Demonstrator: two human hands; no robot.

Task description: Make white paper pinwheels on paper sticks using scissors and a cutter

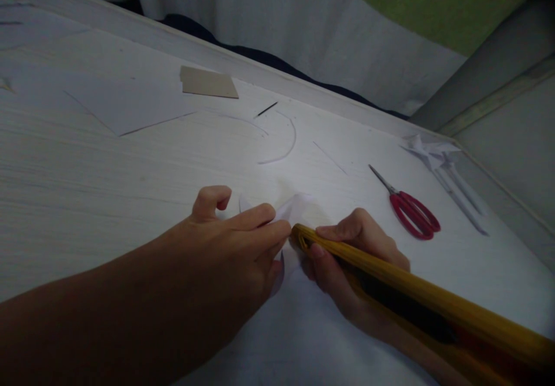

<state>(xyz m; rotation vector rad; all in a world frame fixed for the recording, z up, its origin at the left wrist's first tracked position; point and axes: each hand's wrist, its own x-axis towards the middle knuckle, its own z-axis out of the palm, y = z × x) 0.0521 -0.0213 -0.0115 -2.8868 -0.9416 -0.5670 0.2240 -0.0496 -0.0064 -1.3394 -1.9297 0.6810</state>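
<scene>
My left hand (247, 247) is closed on a folded white paper piece (295, 204), whose curved points stick out around the fingers; its lower part is hidden. Just to the right, my right hand (351, 259) has its thumb and fingers around the near tip of a long yellow thing with a dark middle (390, 270). That yellow thing runs from the lower right corner to the left fingertips, and its kind is unclear. Whether its tip touches the paper, I cannot tell.
Red-handled scissors (414, 215) lie to the right, before a finished paper pinwheel (433, 155) with paper sticks. Farther back are a brown card piece (208, 82), a thin dark stick (266, 109), curled paper strips (292, 137) and white sheets (130, 103). A raised rim borders the white table.
</scene>
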